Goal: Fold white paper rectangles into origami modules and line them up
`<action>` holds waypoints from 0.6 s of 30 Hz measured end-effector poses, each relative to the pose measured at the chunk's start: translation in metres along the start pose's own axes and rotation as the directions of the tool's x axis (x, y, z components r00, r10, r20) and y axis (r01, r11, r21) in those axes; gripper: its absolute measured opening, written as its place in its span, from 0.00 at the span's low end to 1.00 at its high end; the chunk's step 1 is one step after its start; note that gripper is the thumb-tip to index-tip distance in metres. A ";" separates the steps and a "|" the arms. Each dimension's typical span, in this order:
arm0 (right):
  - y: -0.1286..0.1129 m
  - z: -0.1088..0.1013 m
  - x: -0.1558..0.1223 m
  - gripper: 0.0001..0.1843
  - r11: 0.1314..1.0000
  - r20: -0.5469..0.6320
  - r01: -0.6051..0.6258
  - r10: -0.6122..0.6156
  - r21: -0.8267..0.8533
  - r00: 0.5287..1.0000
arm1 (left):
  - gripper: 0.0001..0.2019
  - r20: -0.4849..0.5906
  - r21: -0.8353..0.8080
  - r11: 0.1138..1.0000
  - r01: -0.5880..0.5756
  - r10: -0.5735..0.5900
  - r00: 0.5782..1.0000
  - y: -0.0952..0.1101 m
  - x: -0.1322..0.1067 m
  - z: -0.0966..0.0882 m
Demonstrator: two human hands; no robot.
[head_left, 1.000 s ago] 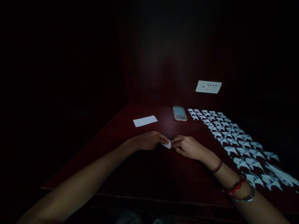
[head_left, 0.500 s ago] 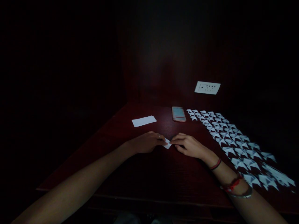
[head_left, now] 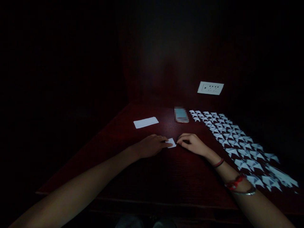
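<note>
A small folded piece of white paper [head_left: 172, 142] lies on the dark red table in front of me. My left hand [head_left: 152, 145], with a ring on one finger, grips the paper's left side between thumb and fingers, the thumb lying over its face. Just right of the paper is my right hand [head_left: 193, 143], its fingers curled in and a narrow gap between their tips and the paper's corner. I see nothing held in those fingers. Behind my left hand rests a stack of white paper strips [head_left: 145, 122].
Rows of folded white paper pieces [head_left: 245, 144] cover the right side of the table [head_left: 166, 180], with a bundle of strips [head_left: 283, 175] beside them. A phone-like, pixelated object [head_left: 181, 115] lies at the back. A wall socket [head_left: 210, 88] is above it.
My right hand has moved slightly right, off the paper, and its fingers have curled. The paper has turned a little and shows more of its surface; my left hand stays on it.
</note>
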State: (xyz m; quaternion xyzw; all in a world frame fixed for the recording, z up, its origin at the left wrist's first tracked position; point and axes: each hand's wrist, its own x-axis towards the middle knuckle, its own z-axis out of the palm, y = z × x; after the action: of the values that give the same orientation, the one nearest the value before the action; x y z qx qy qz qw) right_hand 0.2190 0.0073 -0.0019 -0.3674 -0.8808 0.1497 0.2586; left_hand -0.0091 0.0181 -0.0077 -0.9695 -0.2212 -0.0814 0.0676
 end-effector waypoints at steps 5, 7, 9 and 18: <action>0.012 0.008 0.003 0.12 0.993 -0.090 -0.109 0.112 0.036 0.990 | 0.23 0.024 -0.041 0.999 -0.017 0.018 1.000 0.002 0.000 0.002; 0.013 0.010 0.004 0.11 0.992 -0.084 -0.125 0.126 0.024 0.988 | 0.24 0.043 -0.061 0.998 -0.015 0.018 0.999 0.002 0.000 0.001; 0.012 0.011 0.004 0.10 0.991 -0.086 -0.135 0.135 0.013 0.987 | 0.26 0.056 -0.073 0.997 -0.014 0.018 0.998 0.002 0.001 0.000; 0.007 0.011 0.003 0.10 0.993 -0.070 -0.122 0.121 -0.005 0.990 | 0.23 0.018 -0.086 0.996 -0.030 0.031 0.999 0.001 0.002 0.006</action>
State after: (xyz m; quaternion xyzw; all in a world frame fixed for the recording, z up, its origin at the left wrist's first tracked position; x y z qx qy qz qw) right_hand 0.2145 0.0134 -0.0128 -0.4264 -0.8480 0.1481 0.2776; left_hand -0.0067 0.0192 -0.0131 -0.9755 -0.2034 -0.0804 0.0248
